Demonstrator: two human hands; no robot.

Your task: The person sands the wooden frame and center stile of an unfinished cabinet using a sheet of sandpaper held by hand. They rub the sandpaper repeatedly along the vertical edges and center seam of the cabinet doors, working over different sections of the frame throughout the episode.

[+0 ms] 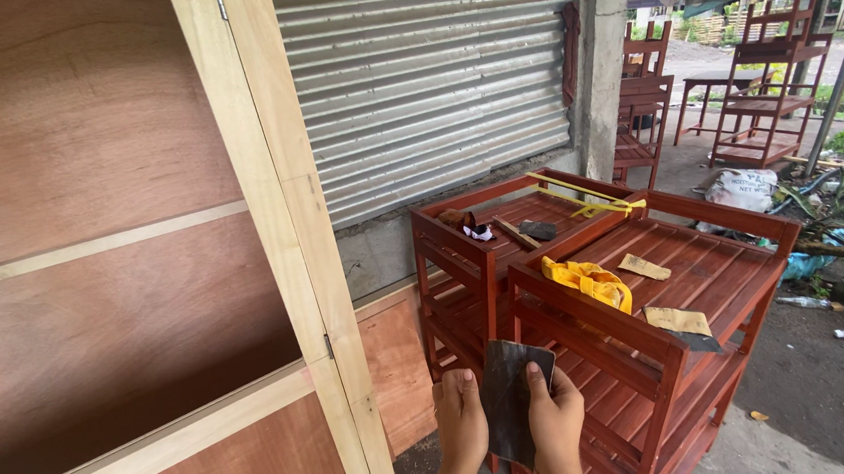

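Bare, sleeveless left grip (pixel 459 417), right grip (pixel 554 418)

A tall plywood cabinet (pixel 116 248) with pale framing fills the left, and corrugated metal sheeting (pixel 426 78) covers the far wall. Nearer right stand red wooden racks (pixel 648 350) bearing a yellow cloth (pixel 589 283) and sandpaper scraps (pixel 677 320), with red chairs (pixel 762 75) stacked far right.

A single head-worn camera looked forward and slightly down from the person's standing height. The two hands, left hand (pixel 460 417) and right hand (pixel 555 424), sat close at the bottom centre edge. A tall pale-framed plywood cabinet (pixel 125 238) filled the near left. Red-brown slatted wooden racks (pixel 644 291) stood just ahead, with a corrugated metal wall (pixel 431 78) behind and an open yard far right.
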